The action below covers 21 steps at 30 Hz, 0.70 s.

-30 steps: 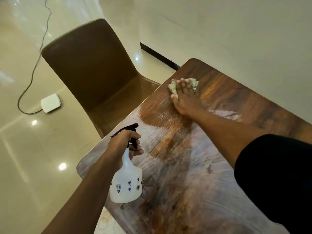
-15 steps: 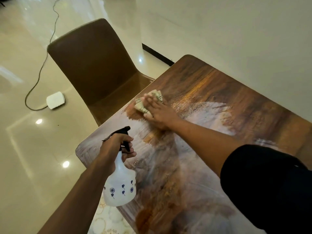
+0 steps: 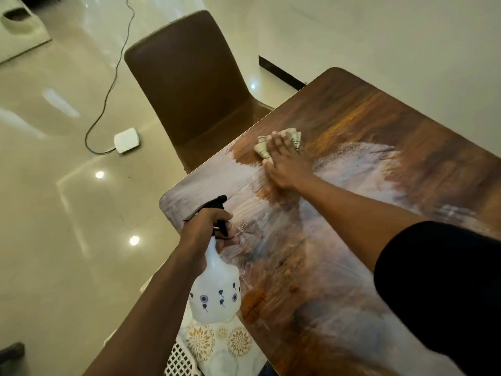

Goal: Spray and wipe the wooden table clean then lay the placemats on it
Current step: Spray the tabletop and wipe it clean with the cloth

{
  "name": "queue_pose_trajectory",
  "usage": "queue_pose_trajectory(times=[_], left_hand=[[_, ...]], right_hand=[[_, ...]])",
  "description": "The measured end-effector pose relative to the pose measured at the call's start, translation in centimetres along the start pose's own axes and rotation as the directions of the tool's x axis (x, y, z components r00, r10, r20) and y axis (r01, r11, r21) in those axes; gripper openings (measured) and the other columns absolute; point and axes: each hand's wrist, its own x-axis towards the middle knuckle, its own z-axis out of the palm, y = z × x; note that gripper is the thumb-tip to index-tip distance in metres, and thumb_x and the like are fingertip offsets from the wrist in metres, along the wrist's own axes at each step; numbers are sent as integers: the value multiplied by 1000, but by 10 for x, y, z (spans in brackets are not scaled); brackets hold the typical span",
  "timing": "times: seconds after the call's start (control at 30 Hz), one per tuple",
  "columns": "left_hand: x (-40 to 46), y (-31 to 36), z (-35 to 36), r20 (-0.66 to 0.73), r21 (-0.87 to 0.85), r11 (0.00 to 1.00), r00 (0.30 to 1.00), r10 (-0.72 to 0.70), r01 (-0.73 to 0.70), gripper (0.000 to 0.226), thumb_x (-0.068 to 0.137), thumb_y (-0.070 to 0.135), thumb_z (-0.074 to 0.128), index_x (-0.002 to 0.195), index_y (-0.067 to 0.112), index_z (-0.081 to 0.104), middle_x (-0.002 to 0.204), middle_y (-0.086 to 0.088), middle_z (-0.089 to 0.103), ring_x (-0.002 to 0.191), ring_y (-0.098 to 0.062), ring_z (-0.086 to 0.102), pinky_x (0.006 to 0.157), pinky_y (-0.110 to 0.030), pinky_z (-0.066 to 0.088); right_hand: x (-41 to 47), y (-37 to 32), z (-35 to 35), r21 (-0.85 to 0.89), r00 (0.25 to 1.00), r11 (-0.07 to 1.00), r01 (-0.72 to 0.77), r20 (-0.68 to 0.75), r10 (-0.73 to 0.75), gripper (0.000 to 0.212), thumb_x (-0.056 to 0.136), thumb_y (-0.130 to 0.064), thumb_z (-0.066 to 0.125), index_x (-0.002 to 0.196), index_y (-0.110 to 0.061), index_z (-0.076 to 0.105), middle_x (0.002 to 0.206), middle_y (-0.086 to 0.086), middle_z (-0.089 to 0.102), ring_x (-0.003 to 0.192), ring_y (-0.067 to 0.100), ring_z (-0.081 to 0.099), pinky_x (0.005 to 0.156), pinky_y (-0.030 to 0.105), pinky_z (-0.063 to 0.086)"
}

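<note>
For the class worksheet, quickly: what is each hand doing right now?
Left hand: fingers curled round the spray bottle, holding it.
Right hand: open, fingers straight, pressing the cloth on the table.

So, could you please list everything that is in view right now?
Table: one, brown wood, smeared wet, centre-right.
Cloth: one, pale, under the right hand.
Spray bottle: one, white, black trigger, held over the table's near-left edge.
Placemats: patterned white and gold, below the bottle.
Chair: one, brown, beside the table.
White box: one, on the floor, with cable.
Hands: left grips the bottle; right presses the cloth.
</note>
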Motion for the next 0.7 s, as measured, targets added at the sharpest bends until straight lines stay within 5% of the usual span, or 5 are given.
queue_pose_trajectory(times=[0.13,0.37,0.53,0.7], left_hand=[[0,4,-18,-41,53,997,998,-51,53,10,95,4,64,86,-1,64,70,-14,58,60,-32,62,37,-23,44],[16,11,-47,-69,66,994,994,-84,88,14,93,8,66,82,1,66,67,-11,61,66,-35,65,36,-23,39],[29,13,-63,-58,29,997,995,-76,78,12,93,8,67,83,2,69,64,-9,63,49,-26,67,73,-42,52],[41,10,-72,-39,19,999,998,-50,50,12,94,4,66,83,4,71,63,-11,64,46,-24,65,95,-62,52]], right_hand=[[-27,-86,37,-20,968,969,246,53,-244,72,109,-59,12,165,-23,-17,173,1,-21,159,22,-19,125,56,-12],[-18,-71,34,-168,928,913,373,85,-363,77,100,-64,-3,165,-23,-15,173,0,-18,159,20,-18,129,52,-8],[3,-1,-1,-75,999,996,49,11,-48,73,107,-60,9,164,-22,-18,173,2,-21,159,25,-19,127,59,-4],[4,40,-13,39,970,969,-243,19,243,73,110,-56,19,166,-23,-15,173,-1,-22,160,22,-17,128,59,6]])
